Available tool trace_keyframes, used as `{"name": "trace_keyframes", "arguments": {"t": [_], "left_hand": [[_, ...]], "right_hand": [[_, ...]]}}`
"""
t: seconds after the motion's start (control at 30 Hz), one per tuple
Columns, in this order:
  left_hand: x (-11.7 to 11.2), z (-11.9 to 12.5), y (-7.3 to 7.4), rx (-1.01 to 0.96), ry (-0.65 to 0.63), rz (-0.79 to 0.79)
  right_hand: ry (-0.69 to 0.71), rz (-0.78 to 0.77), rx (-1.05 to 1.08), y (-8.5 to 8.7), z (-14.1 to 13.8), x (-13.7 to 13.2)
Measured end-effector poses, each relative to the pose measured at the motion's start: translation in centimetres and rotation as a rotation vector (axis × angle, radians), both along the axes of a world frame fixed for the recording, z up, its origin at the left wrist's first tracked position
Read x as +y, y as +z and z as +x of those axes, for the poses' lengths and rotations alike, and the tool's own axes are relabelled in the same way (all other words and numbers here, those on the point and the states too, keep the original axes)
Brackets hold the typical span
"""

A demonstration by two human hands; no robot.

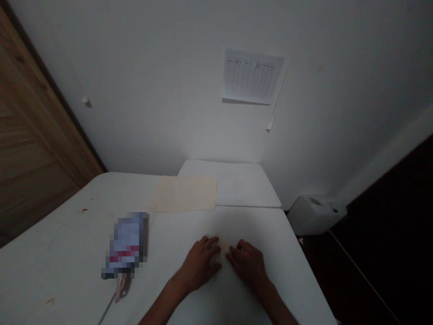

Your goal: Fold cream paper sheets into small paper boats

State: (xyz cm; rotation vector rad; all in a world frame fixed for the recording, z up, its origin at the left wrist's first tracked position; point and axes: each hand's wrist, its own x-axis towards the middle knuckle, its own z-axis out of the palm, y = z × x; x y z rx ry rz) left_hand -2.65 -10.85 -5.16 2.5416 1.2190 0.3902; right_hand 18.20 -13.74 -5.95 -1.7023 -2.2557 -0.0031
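Observation:
My left hand (202,262) rests low over the white table (287,280), its fingers bent a little and the thumb apart from them. Facing it from the right is my right hand (248,262), with its fingers curled in and the tips down at the tabletop. A faint, pale, thin patch (223,249) shows in the narrow gap between the two sets of fingertips. It is too dim to make out what it is, or whether the right fingers pinch it.
A cream cloth or sheet (185,193) lies flat at the table's back, partly on a white board (240,183). To the left is a blurred-out blue and red item (125,241). A printed chart (252,76) hangs on the wall; a white plastic jug (313,215) stands right of the table.

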Motion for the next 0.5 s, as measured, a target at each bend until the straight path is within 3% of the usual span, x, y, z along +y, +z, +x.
{"name": "trace_keyframes", "arguments": {"t": [0.27, 0.5], "left_hand": [[0.91, -0.17, 0.8, 0.04, -0.008, -0.131], [1.07, -0.13, 0.71, 0.043, 0.003, -0.151]], "right_hand": [[-0.012, -0.023, 0.039, -0.32, 0.11, -0.1], [-0.005, -0.045, 0.051, -0.53, 0.07, -0.01]]}}
